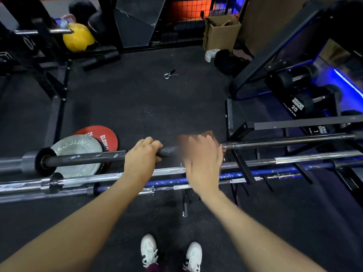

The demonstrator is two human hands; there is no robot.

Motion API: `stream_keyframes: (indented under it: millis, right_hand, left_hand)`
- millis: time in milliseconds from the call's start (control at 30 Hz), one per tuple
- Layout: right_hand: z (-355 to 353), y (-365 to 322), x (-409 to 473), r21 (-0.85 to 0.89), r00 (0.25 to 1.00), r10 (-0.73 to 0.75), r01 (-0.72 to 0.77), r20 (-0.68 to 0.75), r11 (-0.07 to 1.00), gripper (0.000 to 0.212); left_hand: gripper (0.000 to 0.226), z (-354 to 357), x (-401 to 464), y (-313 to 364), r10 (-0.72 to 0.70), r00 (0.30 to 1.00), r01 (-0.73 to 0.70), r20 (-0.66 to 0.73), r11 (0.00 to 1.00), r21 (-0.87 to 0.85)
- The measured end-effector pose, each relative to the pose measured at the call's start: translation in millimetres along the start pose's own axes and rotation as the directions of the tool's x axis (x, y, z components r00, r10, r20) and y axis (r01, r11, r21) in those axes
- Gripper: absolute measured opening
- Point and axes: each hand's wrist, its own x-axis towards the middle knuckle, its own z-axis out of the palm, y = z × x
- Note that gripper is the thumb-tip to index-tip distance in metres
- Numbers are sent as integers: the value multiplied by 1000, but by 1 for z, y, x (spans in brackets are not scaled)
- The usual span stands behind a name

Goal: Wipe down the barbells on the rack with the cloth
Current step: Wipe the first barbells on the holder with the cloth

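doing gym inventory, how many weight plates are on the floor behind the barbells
2: a grey round metal plate behind the black barbell's left end, and a red round plate partly under it. Others may be hidden.

Four barbells [82, 157], two weight plates [78, 148], two dumbbells [294, 77], two hands [141, 154].

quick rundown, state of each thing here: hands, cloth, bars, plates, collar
left hand: closed around the black barbell
right hand: pressing the cloth on the bar, blurred
cloth: brownish, bunched under the right hand
black barbell: lying across the rack, scuffed
blue barbell: racked lower, untouched
red plate: flat on the floor
spring collar: loose on the floor
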Motion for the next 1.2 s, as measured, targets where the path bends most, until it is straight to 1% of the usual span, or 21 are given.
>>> stream_keyframes:
  millis: [100,200,267,300,367,400,433,500,600,633,700,767,833,900,933,967,1000,1033,1067,1133,1200]
  right_hand:
    - [12,-2,0,8,997,-27,27,-68,1000,40]
    - [7,-4,23,-77,998,-47,44,-38,996,29]
    - [-1,-7,40,-127,999,-29,34,42,991,25]
    - [-7,-10,49,-136,991,-1,20,134,990,24]
    - [-13,-14,67,-98,953,31,-2,302,995,26]
    - [-13,-14,71,-73,943,33,-10,330,997,27]
    - [-14,-13,68,-61,951,24,-6,309,998,28]
    - [-11,-1,42,-44,985,-72,80,156,996,34]
    - [2,19,8,-94,959,-280,282,36,955,49]
    - [5,22,12,-125,957,-290,292,29,948,48]
    - [3,15,30,-158,973,-223,228,51,961,41]
    - [-2,4,47,-211,977,-198,211,84,954,36]
    - [-11,-4,62,-190,959,-167,212,228,959,37]
    - [-16,-9,83,-109,895,-40,99,444,989,39]
    - [-17,-11,94,-66,843,15,24,537,998,40]
    - [-17,-13,99,-42,816,58,-42,575,998,40]
    - [-17,-15,96,-29,829,75,-70,555,997,39]
    - [-18,-14,83,-50,887,52,-32,460,998,38]
    - [-16,-12,63,-77,948,3,23,317,997,37]
    - [-8,-7,21,-94,976,-129,147,176,985,46]
    - [3,1,7,-148,967,-223,241,125,959,53]
  left_hand:
    - [33,1,1,1,-3,1000,3,-12,1000,8]
    - [33,5,-3,0,6,999,-7,-48,1000,-23]
    - [33,6,-4,0,11,998,-13,-60,999,-34]
    - [33,5,-4,0,13,998,-16,-59,999,-36]
    - [33,2,-2,0,22,999,-24,-47,999,-35]
    - [34,0,-1,-1,24,999,-26,-36,999,-30]
    - [34,-1,-1,-2,26,999,-27,-24,999,-25]
    - [34,-1,0,-3,28,1000,-28,-9,999,-23]
    - [34,1,-1,-4,24,999,-25,-22,998,-56]
    - [34,2,-1,-4,23,999,-25,-31,997,-69]
    - [33,5,-1,-4,29,998,-34,-57,996,-86]
    - [31,8,-1,-5,42,996,-50,-84,994,-93]
    - [31,9,-1,-4,51,993,-60,-103,994,-89]
    - [31,6,-1,-4,44,995,-50,-87,996,-79]
    - [31,5,-2,-5,47,996,-53,-73,996,-78]
    - [31,4,-2,-6,52,996,-57,-67,995,-79]
    - [31,3,-2,-7,51,997,-56,-61,995,-84]
    - [32,2,-3,-8,42,998,-47,-53,994,-94]
    - [34,2,-4,-7,29,999,-33,-43,994,-103]
    - [36,1,-3,-6,5,999,-9,-37,994,-109]
    - [34,2,-1,-4,-1,999,-5,-49,993,-117]
